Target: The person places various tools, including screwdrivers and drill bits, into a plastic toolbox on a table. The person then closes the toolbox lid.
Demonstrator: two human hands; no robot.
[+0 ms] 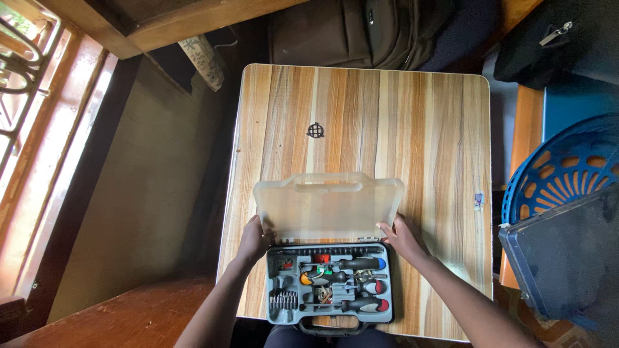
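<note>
Tool box: a small grey tool box [329,283] is set on the near edge of the wooden table [361,116], right in front of the person.
Lid: the see-through lid [329,205] is held open and tipped up, away from the person. Its handle is at the far side.
Long side: the lid's long side runs left to right, from one hand to the other.
Left hand: the left hand [255,238] is placed at the lid's lower left corner. Its fingers are curled on the edge, close together.
Right hand: the right hand [403,237] is placed at the lid's lower right corner. Its fingers are laid on the edge too, a little spread.
Nearer hand: both hands are just as near; the lid is touched by each one.
Inside: screwdrivers [358,283] with red, blue and orange ends are packed in the tray, and small bits sit at the left.
Around: a blue basket [567,167] is seen at the right, and a dark backpack [348,32] lies past the table.
</note>
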